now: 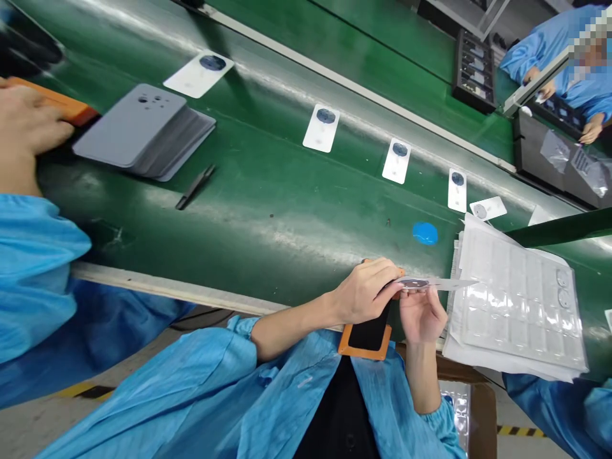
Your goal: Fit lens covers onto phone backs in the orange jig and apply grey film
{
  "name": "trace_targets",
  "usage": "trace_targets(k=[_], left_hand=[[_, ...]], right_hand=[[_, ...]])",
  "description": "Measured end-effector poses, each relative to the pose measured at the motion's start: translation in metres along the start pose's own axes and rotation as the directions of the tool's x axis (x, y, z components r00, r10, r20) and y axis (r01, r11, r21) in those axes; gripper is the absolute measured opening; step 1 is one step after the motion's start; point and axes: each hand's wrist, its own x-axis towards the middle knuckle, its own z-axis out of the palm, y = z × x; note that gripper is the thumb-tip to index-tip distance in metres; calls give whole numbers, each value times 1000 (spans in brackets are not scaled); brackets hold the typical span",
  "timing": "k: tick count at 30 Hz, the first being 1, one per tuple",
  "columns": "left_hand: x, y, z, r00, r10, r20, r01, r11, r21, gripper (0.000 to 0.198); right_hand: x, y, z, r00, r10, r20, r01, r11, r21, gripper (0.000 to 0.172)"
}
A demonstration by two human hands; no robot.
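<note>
My left hand [366, 293] and my right hand [421, 313] are both closed on a thin grey phone back cover [437, 284], which I see edge-on. They hold it level just above the near edge of the green conveyor belt [287, 210]. The left fingers pinch it from above, while the right fingers hold it from below. Under my hands lies an orange jig with a black inset [366, 338], partly hidden by them.
A clear blister tray [519, 306] lies right of my hands. On the belt are a stack of grey covers [143, 131], black tweezers [195, 187], a blue sticker [425, 233] and several white covers [326, 127]. A co-worker's hand [23, 127] rests at far left.
</note>
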Motion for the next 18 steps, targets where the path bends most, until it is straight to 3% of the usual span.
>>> trace_targets(k=[3, 6, 8, 11, 12, 14, 16, 18], left_hand=[[4, -8, 2, 985, -164, -59, 157, 982, -102, 21], [12, -17, -3, 928, -366, -71, 342, 911, -232, 17], [19, -22, -11, 893, -450, -19, 425, 857, -291, 19], [25, -30, -24, 854, -516, 74, 513, 808, -289, 33], [25, -33, -28, 841, -532, 96, 537, 800, -268, 32], [23, -40, -31, 829, -548, 112, 558, 800, -219, 29], [20, -49, -31, 838, -537, 98, 545, 820, -173, 28], [18, -56, -29, 858, -508, 78, 514, 849, -126, 26]], right_hand=[[2, 4, 17, 996, -88, 7, 88, 983, -164, 22], [25, -9, 41, 973, -230, 21, 226, 933, -279, 30], [60, -32, 58, 945, -319, 78, 326, 885, -332, 37], [134, -75, 73, 916, -353, 191, 401, 796, -453, 44], [160, -88, 74, 931, -312, 189, 363, 734, -575, 39], [205, -105, 71, 984, -161, 79, 147, 468, -871, 27], [238, -113, 62, 993, -113, -11, 22, 285, -958, 28], [260, -118, 52, 988, -144, -55, -33, 149, -988, 36]])
